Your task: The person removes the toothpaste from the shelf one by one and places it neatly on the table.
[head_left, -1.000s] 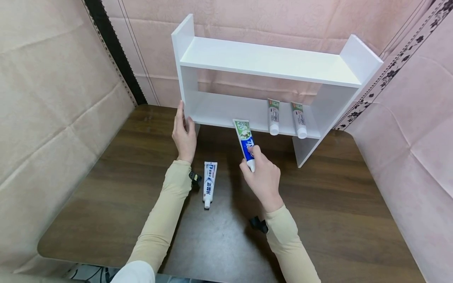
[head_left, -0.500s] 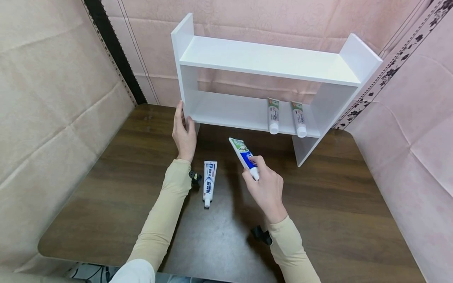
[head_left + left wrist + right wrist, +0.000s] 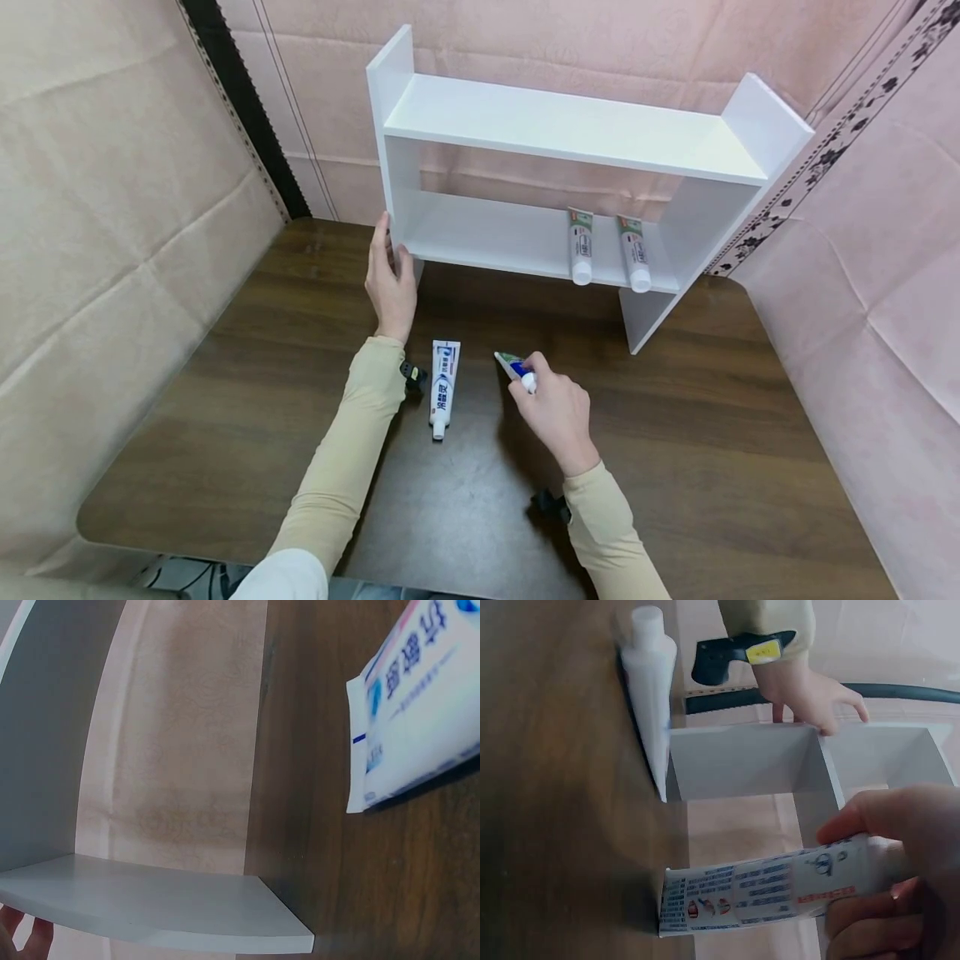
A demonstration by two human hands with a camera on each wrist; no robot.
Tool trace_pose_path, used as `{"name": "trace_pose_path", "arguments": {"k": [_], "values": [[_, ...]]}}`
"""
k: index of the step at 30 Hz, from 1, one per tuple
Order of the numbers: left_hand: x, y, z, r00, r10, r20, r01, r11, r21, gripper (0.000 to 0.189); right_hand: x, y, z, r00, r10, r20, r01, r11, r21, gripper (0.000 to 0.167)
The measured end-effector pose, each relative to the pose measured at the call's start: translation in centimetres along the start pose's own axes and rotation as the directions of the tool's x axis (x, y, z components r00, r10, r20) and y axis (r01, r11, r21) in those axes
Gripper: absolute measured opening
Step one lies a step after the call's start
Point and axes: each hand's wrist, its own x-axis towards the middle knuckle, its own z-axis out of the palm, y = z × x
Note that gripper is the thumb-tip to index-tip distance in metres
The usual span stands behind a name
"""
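Note:
My right hand (image 3: 557, 410) grips a blue, green and white toothpaste tube (image 3: 516, 367) near its cap, low over the table. In the right wrist view its flat end (image 3: 676, 904) points at the tabletop; I cannot tell whether they touch. My left hand (image 3: 393, 287) rests with fairly straight fingers against the left side panel of the white shelf unit (image 3: 480, 229). A white and blue toothpaste tube (image 3: 445, 383) lies on the table between my hands, cap toward me. On the lower shelf, two toothpaste tubes (image 3: 581, 246) lie side by side at the right, caps facing forward.
The brown wooden table (image 3: 247, 433) carries the shelf unit at its back. Its upper shelf (image 3: 570, 125) lies above the two stored tubes. Pale pink cloth (image 3: 97, 208) hangs around the table's sides and back. A dark band (image 3: 240, 100) runs down the left back corner.
My right hand has drawn the blue and green tube back from the lower shelf's front edge and lowered it toward the table, tilting it flatter. The left hand stays at the side panel.

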Motion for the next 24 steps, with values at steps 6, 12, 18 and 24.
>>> {"name": "trace_pose_path", "arguments": {"k": [6, 12, 18, 24], "values": [[0.1, 0.2, 0.1, 1.000, 0.011, -0.020, -0.011, 1.000, 0.001, 0.047, -0.6, -0.1, 1.2, 0.999, -0.052, 0.013, 0.053, 0.996, -0.075, 0.025], [-0.2, 0.0, 0.2, 1.000, 0.006, -0.013, -0.005, 1.000, 0.009, 0.047, -1.3, -0.2, 2.0, 0.995, -0.072, 0.067, 0.079, 0.992, -0.100, 0.031], [-0.1, 0.0, 0.3, 1.000, 0.009, -0.027, -0.009, 1.000, 0.009, 0.047, -1.9, -0.1, 2.8, 0.989, -0.094, 0.115, 0.107, 0.987, -0.116, 0.041], [-0.1, 0.1, 0.3, 1.000, 0.001, -0.031, -0.002, 1.000, -0.013, 0.047, -2.4, -0.2, 3.4, 0.982, -0.090, 0.167, 0.109, 0.988, -0.109, 0.045]]}}
